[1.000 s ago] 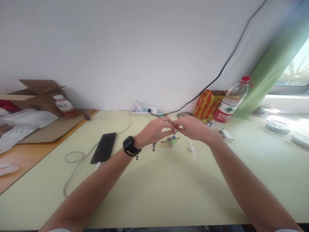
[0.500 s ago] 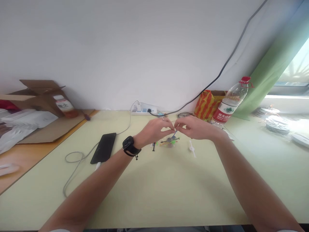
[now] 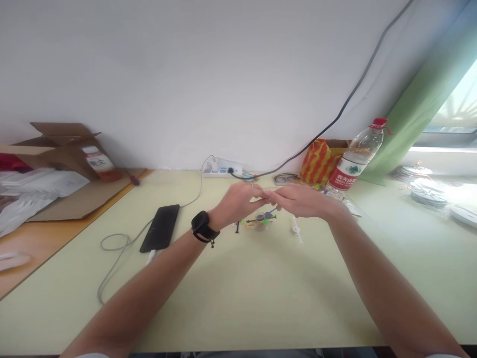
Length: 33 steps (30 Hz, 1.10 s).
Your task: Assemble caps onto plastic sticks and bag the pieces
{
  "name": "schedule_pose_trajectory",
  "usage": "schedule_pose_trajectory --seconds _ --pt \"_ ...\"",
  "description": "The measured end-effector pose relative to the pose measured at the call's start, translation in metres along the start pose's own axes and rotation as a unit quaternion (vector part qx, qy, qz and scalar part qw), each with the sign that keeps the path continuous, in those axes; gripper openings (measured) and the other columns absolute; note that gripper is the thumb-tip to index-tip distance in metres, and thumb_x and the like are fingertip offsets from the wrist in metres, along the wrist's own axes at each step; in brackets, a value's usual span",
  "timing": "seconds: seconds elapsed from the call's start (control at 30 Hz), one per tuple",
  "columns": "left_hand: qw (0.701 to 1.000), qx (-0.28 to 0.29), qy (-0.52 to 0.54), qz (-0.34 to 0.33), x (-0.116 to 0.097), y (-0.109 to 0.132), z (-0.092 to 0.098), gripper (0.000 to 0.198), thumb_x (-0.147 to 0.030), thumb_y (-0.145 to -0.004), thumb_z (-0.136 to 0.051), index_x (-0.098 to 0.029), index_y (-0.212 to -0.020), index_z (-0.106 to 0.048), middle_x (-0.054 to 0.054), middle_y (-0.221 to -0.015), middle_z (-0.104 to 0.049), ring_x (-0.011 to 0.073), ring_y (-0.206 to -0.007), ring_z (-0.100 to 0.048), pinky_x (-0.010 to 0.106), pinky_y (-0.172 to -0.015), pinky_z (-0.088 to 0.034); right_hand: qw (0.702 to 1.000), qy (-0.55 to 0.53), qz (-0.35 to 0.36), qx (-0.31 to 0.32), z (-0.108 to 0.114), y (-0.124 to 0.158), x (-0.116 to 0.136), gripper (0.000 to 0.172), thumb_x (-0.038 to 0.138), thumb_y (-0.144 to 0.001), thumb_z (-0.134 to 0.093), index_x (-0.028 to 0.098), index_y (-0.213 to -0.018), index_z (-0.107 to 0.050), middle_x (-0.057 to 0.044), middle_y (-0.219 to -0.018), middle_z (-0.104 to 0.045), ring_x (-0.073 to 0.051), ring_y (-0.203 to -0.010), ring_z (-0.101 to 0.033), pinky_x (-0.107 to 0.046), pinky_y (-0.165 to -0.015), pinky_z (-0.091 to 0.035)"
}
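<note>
My left hand (image 3: 238, 203), with a ring on one finger and a black watch (image 3: 203, 227) at the wrist, is pinched closed. Its fingertips meet those of my right hand (image 3: 303, 200), whose fingers are also closed together. Whatever they hold between them is hidden. Just below the fingertips are several small plastic pieces with thin arms, among them a blue-grey piece (image 3: 264, 216) and green and orange ones. A small black piece (image 3: 237, 227) lies left of this group. To the right, a white piece (image 3: 296, 229) with a round middle and two arms lies alone on the table.
A black phone (image 3: 160, 228) on a grey cable lies left. Along the wall are a power strip (image 3: 219, 169), glasses (image 3: 285, 178), a red-and-yellow bag (image 3: 315, 161) and a large water bottle (image 3: 350, 166). A cardboard box (image 3: 61, 134) and a drink bottle (image 3: 100, 164) stand far left.
My right hand's fingers have straightened and moved left against the left fingertips. The blue-grey piece beneath has turned slightly. My left hand has shifted a little to the right.
</note>
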<state>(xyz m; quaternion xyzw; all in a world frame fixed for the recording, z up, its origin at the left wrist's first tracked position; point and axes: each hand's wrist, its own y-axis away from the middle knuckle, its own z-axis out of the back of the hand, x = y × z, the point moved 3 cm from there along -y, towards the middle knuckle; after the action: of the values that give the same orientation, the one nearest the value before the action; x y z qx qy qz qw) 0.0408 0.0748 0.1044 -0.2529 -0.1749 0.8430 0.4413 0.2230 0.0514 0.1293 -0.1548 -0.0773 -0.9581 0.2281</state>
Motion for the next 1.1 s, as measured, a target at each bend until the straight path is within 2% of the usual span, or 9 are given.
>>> schedule_pose_trajectory --seconds 0.13,0.3,0.5,0.7,0.83,0.93,1.0,1.03,1.1 --pt "1.000 0.000 -0.012 0.002 0.000 0.000 -0.001 0.033 -0.044 -0.103 -0.054 -0.027 -0.091 -0.080 0.001 -0.081 -0.074 0.0176 -0.073 -0.064 0.030 -0.063 -0.036 0.999 -0.019 -0.017 0.029 -0.001 0.001 0.001 0.067 0.074 -0.099 -0.032 0.020 -0.098 -0.072 -0.006 -0.079 -0.069 -0.019 -0.063 -0.065 -0.029 -0.066 -0.045" --pt "1.000 -0.009 -0.003 -0.007 -0.002 -0.001 0.000 0.027 -0.040 -0.102 -0.056 -0.029 -0.098 -0.080 0.000 -0.086 -0.076 0.0169 -0.076 -0.065 0.029 -0.065 -0.037 0.999 -0.048 0.004 0.008 0.003 0.003 0.004 0.071 0.075 -0.100 -0.023 0.022 -0.096 -0.071 -0.005 -0.092 -0.072 -0.018 -0.062 -0.067 -0.030 -0.066 -0.046" --pt "1.000 -0.016 -0.006 0.007 0.001 0.000 -0.001 0.029 -0.036 -0.100 -0.057 -0.027 -0.084 -0.079 -0.001 -0.088 -0.078 0.0171 -0.076 -0.066 0.030 -0.069 -0.040 0.994 -0.053 -0.062 0.068 -0.005 0.003 0.000 0.075 0.080 -0.096 -0.023 0.024 -0.104 -0.073 -0.007 -0.089 -0.076 -0.021 -0.066 -0.070 -0.032 -0.069 -0.048" --pt "1.000 0.000 0.006 0.017 0.002 0.001 -0.004 0.030 -0.036 -0.100 -0.056 -0.026 -0.084 -0.079 0.001 -0.092 -0.079 0.0186 -0.080 -0.068 0.031 -0.071 -0.042 0.990 -0.081 -0.063 0.099 -0.006 0.003 -0.005 0.066 0.078 -0.095 -0.033 0.026 -0.113 -0.070 -0.006 -0.097 -0.075 -0.018 -0.060 -0.068 -0.031 -0.064 -0.050" --pt "0.999 -0.001 0.016 0.028 0.001 0.001 -0.004 0.029 -0.043 -0.100 -0.056 -0.027 -0.091 -0.079 0.000 -0.093 -0.078 0.0175 -0.076 -0.066 0.030 -0.067 -0.041 0.991 -0.123 0.008 0.055 0.010 0.007 -0.005 0.053 0.070 -0.095 -0.046 0.023 -0.102 -0.068 -0.005 -0.099 -0.072 -0.017 -0.065 -0.070 -0.027 -0.059 -0.049" --pt "0.999 -0.007 0.026 0.039 0.002 0.001 -0.004 0.024 -0.041 -0.098 -0.059 -0.027 -0.092 -0.078 -0.001 -0.098 -0.079 0.0175 -0.081 -0.068 0.031 -0.072 -0.044 0.982 -0.179 0.028 -0.051 0.027 0.009 -0.021 0.044 0.062 -0.098 -0.047 0.021 -0.096 -0.064 -0.006 -0.098 -0.071 -0.015 -0.065 -0.067 -0.025 -0.055 -0.046" --pt "0.998 -0.006 0.034 0.049 0.003 0.001 -0.004 0.024 -0.042 -0.098 -0.060 -0.027 -0.090 -0.077 -0.002 -0.099 -0.079 0.0179 -0.084 -0.068 0.031 -0.074 -0.045 0.974 -0.186 -0.021 -0.128 0.032 0.007 -0.044 0.041 0.057 -0.101 -0.043 0.020 -0.093 -0.060 -0.006 -0.093 -0.070 -0.013 -0.062 -0.064 -0.024 -0.054 -0.044" --pt "0.998 -0.004 0.036 0.054 0.004 0.001 -0.004 0.025 -0.043 -0.098 -0.060 -0.027 -0.089 -0.077 -0.002 -0.099 -0.079 0.0181 -0.085 -0.068 0.032 -0.073 -0.045 0.973 -0.175 -0.058 -0.137 0.030 0.005 -0.058 0.040 0.056 -0.101 -0.043 0.021 -0.093 -0.059 -0.006 -0.090 -0.070 -0.014 -0.062 -0.064 -0.025 -0.055 -0.045" --pt "0.997 0.001 0.036 0.061 0.004 0.000 -0.004 0.026 -0.045 -0.097 -0.059 -0.027 -0.089 -0.077 -0.002 -0.098 -0.079 0.0185 -0.083 -0.068 0.032 -0.072 -0.045 0.979 -0.140 -0.122 -0.082 0.017 -0.003 -0.083 0.034 0.052 -0.098 -0.051 0.020 -0.094 -0.060 -0.007 -0.091 -0.071 -0.015 -0.063 -0.065 -0.026 -0.058 -0.048"
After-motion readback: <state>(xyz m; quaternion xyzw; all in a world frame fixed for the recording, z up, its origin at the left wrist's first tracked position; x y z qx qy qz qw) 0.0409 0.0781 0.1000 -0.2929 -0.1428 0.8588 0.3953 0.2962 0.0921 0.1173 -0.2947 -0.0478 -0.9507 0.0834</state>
